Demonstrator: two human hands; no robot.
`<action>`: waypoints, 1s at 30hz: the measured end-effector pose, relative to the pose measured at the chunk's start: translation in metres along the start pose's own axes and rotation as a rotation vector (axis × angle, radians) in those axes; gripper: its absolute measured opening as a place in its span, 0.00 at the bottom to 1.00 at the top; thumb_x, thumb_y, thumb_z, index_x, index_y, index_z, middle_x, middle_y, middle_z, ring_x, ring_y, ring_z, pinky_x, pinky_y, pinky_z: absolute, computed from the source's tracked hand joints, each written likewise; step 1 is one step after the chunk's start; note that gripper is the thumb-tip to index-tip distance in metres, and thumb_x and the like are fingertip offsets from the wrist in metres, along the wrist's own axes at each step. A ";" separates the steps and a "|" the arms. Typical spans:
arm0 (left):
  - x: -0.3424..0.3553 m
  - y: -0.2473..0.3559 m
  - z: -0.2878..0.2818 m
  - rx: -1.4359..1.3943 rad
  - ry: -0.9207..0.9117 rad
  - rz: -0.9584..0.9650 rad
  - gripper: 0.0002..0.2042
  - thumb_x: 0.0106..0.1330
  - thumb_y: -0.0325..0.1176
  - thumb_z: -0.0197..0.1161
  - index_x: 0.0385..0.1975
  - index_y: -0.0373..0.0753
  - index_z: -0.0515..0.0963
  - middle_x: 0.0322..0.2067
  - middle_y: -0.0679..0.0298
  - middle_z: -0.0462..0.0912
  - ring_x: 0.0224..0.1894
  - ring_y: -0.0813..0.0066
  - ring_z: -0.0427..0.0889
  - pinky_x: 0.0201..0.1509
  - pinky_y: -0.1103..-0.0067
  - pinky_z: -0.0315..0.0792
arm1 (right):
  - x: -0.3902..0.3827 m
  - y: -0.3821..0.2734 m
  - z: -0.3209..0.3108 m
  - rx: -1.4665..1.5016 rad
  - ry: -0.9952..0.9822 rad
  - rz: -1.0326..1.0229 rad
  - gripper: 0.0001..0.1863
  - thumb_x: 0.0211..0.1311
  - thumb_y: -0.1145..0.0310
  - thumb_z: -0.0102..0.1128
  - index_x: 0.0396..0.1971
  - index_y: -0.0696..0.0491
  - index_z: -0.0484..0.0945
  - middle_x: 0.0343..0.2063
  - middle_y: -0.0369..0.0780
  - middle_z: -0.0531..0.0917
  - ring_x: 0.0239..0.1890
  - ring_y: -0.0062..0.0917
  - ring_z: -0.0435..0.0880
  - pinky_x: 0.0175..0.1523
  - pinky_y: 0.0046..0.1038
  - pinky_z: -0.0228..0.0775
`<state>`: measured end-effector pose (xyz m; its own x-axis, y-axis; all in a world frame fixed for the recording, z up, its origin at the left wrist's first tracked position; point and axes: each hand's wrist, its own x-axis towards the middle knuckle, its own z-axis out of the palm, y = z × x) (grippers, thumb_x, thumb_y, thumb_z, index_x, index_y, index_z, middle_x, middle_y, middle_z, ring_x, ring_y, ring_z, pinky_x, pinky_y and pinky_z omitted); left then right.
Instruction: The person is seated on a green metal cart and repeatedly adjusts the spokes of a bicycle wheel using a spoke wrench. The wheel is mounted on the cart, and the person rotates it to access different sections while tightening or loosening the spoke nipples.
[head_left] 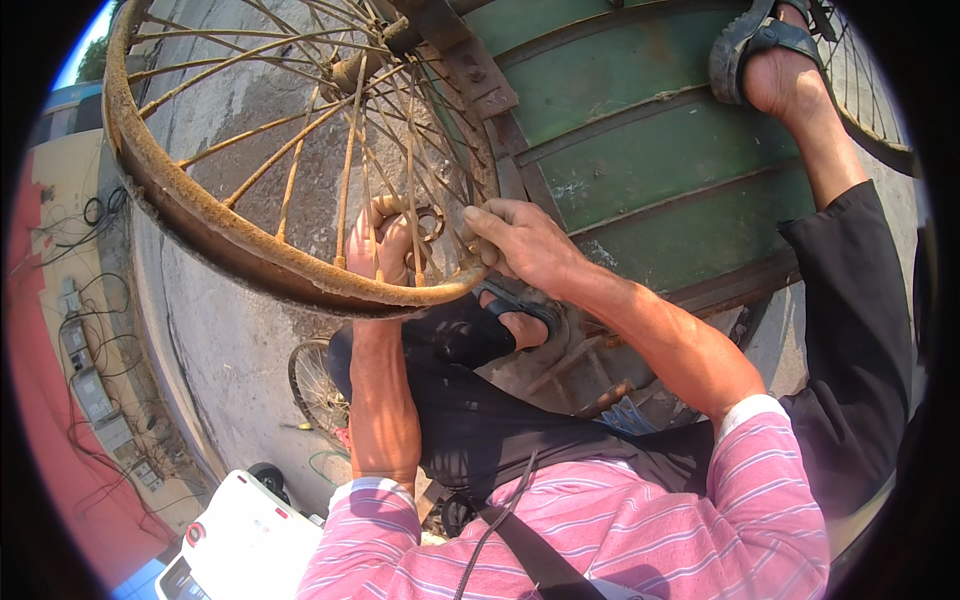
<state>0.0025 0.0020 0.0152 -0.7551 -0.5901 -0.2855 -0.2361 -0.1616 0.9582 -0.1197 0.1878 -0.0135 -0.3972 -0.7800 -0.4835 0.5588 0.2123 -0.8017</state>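
A large rusty spoked wheel (240,232) fills the upper left, its bare rim curving toward me. My left hand (382,238) reaches up behind the near rim, among the spokes. Its fingers are curled closed at a small ring-shaped metal tool (431,224). Just to the right, my right hand (520,245) comes over the wheel's right side. Thumb and fingers are pinched together by the rim and the spoke ends; what lies between them is hidden. The wheel's hub (355,72) sits at the top, against a rusty metal bracket (478,75).
A green ribbed metal panel (620,130) stretches to the right of the wheel. My sandalled foot (780,80) rests near another spoked wheel (868,90). A smaller wheel (318,385) lies on the concrete. At left are cables and power strips (92,395); a white appliance (250,535) stands below.
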 end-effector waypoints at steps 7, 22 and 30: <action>-0.004 -0.010 0.005 0.228 -0.011 -0.004 0.15 0.71 0.34 0.71 0.52 0.35 0.79 0.34 0.67 0.85 0.31 0.82 0.80 0.31 0.81 0.72 | -0.001 0.005 0.001 0.223 0.017 0.048 0.19 0.80 0.56 0.57 0.40 0.59 0.80 0.22 0.32 0.73 0.18 0.15 0.65 0.22 0.23 0.55; -0.001 0.000 0.000 0.044 -0.271 -0.237 0.17 0.73 0.31 0.70 0.56 0.32 0.77 0.41 0.61 0.87 0.39 0.75 0.87 0.40 0.78 0.82 | -0.001 0.006 0.002 0.299 0.044 0.065 0.15 0.78 0.59 0.59 0.38 0.58 0.79 0.21 0.32 0.73 0.18 0.15 0.67 0.22 0.23 0.56; -0.002 -0.011 -0.011 0.126 -0.324 -0.101 0.19 0.71 0.31 0.72 0.57 0.32 0.77 0.41 0.62 0.87 0.40 0.78 0.85 0.40 0.79 0.80 | -0.004 0.007 0.013 0.228 0.162 0.039 0.14 0.75 0.61 0.62 0.38 0.59 0.79 0.23 0.33 0.76 0.19 0.15 0.70 0.22 0.23 0.59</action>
<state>0.0134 -0.0042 0.0049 -0.8742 -0.2915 -0.3883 -0.3774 -0.0952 0.9211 -0.1047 0.1851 -0.0122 -0.4732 -0.6660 -0.5767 0.7180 0.0879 -0.6905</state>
